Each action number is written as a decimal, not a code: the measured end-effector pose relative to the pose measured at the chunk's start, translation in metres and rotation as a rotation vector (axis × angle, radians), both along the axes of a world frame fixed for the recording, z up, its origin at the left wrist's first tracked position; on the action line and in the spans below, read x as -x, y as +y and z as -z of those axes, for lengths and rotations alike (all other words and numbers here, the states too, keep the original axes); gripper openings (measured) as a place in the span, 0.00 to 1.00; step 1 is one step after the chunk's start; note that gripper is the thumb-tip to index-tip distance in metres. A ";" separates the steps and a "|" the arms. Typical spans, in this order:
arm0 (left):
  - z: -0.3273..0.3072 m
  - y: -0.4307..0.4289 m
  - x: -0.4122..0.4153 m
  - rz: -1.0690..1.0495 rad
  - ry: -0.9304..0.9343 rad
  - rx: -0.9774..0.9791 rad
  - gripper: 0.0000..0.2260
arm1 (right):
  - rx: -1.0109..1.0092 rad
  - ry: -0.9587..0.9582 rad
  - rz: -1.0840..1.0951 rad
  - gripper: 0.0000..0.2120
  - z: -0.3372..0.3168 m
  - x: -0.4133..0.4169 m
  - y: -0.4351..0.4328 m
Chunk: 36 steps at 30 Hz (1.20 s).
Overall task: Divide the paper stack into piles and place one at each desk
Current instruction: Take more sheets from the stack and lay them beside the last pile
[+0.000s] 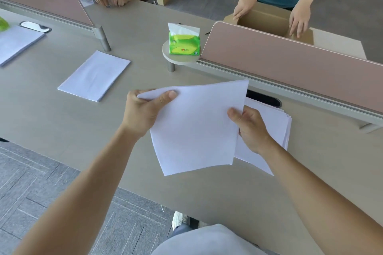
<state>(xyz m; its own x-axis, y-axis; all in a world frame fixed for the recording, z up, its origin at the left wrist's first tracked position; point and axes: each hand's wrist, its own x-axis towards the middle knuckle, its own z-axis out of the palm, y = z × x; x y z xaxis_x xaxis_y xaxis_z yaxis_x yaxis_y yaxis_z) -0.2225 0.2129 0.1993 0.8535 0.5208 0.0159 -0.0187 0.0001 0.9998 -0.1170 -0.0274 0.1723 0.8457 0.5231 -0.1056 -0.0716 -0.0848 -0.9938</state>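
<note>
Head view of paper division at the bench (62,130). The left hand (143,112) pinches the far-left corner of a thin sheaf of sheets (194,128), thumb on top; the right hand (251,128) pinches the sheaf's right edge the same way, so each grip is closed on paper. Between the two grips the sheaf bows, which suggests it is light and limp; it would likely sag or fan if held at one corner, so holds at opposite edges suit it. Beneath and just right of the right grip lies the remaining stack (273,126), its edges slightly fanned. Left of and beyond the left grip lies a placed pile (94,75); farther left, another pile (16,42). Beyond both grips stands a tissue pack (184,42).
</note>
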 end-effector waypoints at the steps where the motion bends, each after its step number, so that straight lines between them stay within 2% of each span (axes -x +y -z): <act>1: -0.007 -0.002 0.001 0.000 0.003 0.035 0.12 | 0.004 -0.029 0.003 0.14 0.000 0.003 -0.001; 3: -0.013 -0.008 0.004 -0.011 0.027 0.072 0.12 | 0.053 -0.130 0.039 0.22 -0.001 0.007 0.001; 5: -0.013 -0.016 0.007 -0.087 0.065 0.060 0.19 | 0.072 -0.184 0.084 0.24 0.001 0.007 0.000; 7: -0.008 -0.026 0.013 -0.123 0.128 0.069 0.28 | 0.049 -0.147 0.100 0.25 0.004 0.004 -0.003; 10: 0.007 -0.047 0.026 -0.015 0.243 0.075 0.29 | -0.027 -0.002 0.135 0.36 0.012 0.004 -0.012; 13: 0.025 -0.070 0.036 -0.072 0.298 -0.020 0.29 | 0.025 0.020 0.133 0.26 0.021 0.007 -0.016; 16: 0.033 -0.077 0.043 -0.198 0.298 -0.140 0.27 | 0.048 0.021 0.106 0.24 0.023 0.014 -0.014; 18: 0.035 -0.074 0.048 -0.233 0.274 -0.152 0.30 | 0.036 0.060 0.091 0.22 0.022 0.017 -0.013; 20: 0.034 -0.070 0.052 -0.249 0.274 -0.144 0.32 | 0.020 0.073 0.051 0.17 0.020 0.019 -0.015; 23: 0.033 -0.057 0.053 -0.248 0.287 -0.117 0.31 | 0.031 0.044 -0.007 0.10 0.025 0.023 -0.008; 25: 0.036 -0.042 0.053 -0.225 0.290 -0.051 0.31 | 0.033 0.049 0.029 0.10 0.031 0.025 0.005; 28: 0.046 -0.011 0.061 -0.106 0.361 0.042 0.26 | 0.073 0.016 0.097 0.17 0.037 0.029 0.032; 31: 0.069 0.021 0.073 -0.046 0.389 -0.002 0.26 | 0.113 0.044 0.154 0.20 0.050 0.039 0.065; 33: 0.085 0.046 0.078 -0.092 0.380 -0.094 0.25 | 0.114 0.055 0.185 0.18 0.055 0.051 0.094; 36: 0.099 0.093 0.080 -0.101 0.367 -0.245 0.24 | 0.051 0.064 0.273 0.07 0.054 0.075 0.140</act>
<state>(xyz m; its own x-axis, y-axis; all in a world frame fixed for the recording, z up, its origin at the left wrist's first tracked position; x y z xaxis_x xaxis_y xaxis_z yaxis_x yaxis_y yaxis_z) -0.3025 0.3061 0.1006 0.7705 0.6207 -0.1452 0.3494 -0.2208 0.9106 -0.1921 0.1131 0.1181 0.9453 0.2695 -0.1840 -0.1614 -0.1038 -0.9814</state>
